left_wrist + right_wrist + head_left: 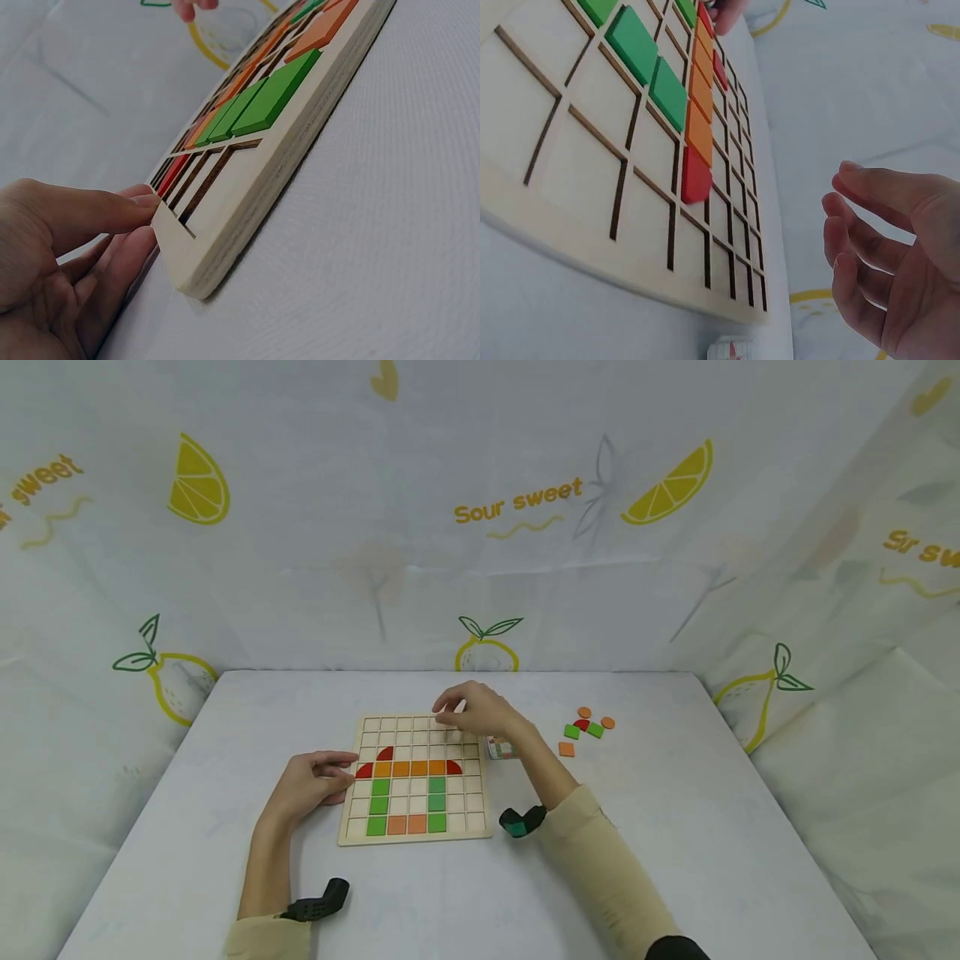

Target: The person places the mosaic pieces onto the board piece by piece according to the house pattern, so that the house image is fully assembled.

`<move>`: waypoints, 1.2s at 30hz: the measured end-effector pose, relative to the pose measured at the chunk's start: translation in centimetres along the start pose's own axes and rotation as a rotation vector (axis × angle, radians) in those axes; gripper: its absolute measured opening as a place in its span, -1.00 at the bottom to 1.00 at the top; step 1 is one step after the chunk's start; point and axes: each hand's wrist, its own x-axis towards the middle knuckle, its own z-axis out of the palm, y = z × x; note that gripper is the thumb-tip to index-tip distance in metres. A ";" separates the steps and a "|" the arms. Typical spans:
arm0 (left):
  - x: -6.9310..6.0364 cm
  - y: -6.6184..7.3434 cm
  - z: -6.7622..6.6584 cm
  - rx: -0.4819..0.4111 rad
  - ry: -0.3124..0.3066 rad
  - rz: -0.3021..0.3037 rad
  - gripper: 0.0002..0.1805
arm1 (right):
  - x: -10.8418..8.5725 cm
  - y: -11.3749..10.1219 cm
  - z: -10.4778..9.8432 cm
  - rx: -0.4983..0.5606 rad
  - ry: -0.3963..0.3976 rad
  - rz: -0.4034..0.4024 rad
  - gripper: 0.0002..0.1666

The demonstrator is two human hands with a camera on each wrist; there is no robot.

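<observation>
A wooden grid board (348, 827) lies on the table with red, orange and green pieces in its squares. My left hand (303, 787) holds the board's left edge; in the left wrist view the thumb of the left hand (82, 247) lies on the rim near a red piece (174, 174). Over the board's far edge hovers my right hand (480, 708). The right wrist view shows the right hand (900, 262) with loosely bent fingers, the thumb apart from them and no piece visible between. Three red pieces, one being the rounded piece (696, 176), adjoin the orange row (699, 90).
Loose pieces lie right of the board: orange round ones (584, 712), green ones (572, 732), a red one (581, 725) and an orange square (567, 749). A small patterned card (501, 748) sits beside the board's right edge, partly behind my right forearm.
</observation>
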 end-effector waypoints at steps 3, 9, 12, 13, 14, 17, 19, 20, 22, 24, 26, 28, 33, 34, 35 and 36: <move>0.0 -0.1 0.0 0.004 -0.001 -0.003 -0.52 | -1.0 1.1 -1.2 0.038 0.036 -0.005 -0.67; 0.0 0.0 0.1 0.008 -0.005 0.002 -0.53 | -3.4 3.0 -3.5 0.083 0.116 0.041 -0.65; -0.1 0.0 0.1 0.008 -0.006 0.002 -0.53 | -4.6 4.3 -4.6 0.094 0.149 0.080 -0.62; -0.1 0.1 0.1 0.009 -0.006 0.002 -0.53 | -5.0 4.7 -4.9 0.095 0.158 0.094 -0.62; -0.1 0.1 0.1 0.010 -0.006 0.001 -0.53 | -5.4 5.2 -5.2 0.095 0.169 0.111 -0.61; -0.1 0.1 0.0 0.009 -0.006 -0.004 -0.53 | -6.6 6.6 -6.1 0.105 0.198 0.150 -0.60; -0.1 0.1 0.0 0.011 -0.006 -0.008 -0.52 | -7.4 7.6 -6.5 0.113 0.217 0.171 -0.59; -0.1 0.1 0.0 0.010 -0.006 -0.011 -0.52 | -7.9 8.0 -6.7 0.117 0.224 0.180 -0.59; -0.2 0.0 0.0 0.011 -0.005 -0.013 -0.52 | -8.8 9.0 -7.1 0.113 0.238 0.200 -0.57; -0.2 0.0 0.1 0.010 -0.004 -0.014 -0.52 | -9.7 9.8 -7.4 0.105 0.247 0.222 -0.57; -0.2 0.0 0.1 0.010 -0.003 -0.012 -0.53 | -10.5 10.7 -7.5 0.086 0.253 0.245 -0.58; -0.2 0.0 0.1 0.010 -0.003 -0.012 -0.53 | -11.2 11.7 -7.6 0.077 0.254 0.269 -0.61; -0.2 0.1 0.1 0.008 -0.007 -0.008 -0.53 | -12.6 13.6 -7.8 0.100 0.218 0.325 -0.63; -0.2 0.1 0.0 0.008 -0.007 -0.008 -0.52 | -12.8 13.8 -7.8 0.103 0.211 0.335 -0.62; -0.3 0.1 0.0 0.006 -0.008 -0.010 -0.52 | -13.0 14.1 -7.8 0.108 0.206 0.346 -0.61; -0.3 0.1 0.0 0.004 -0.009 -0.011 -0.52 | -13.2 14.3 -7.8 0.111 0.204 0.358 -0.60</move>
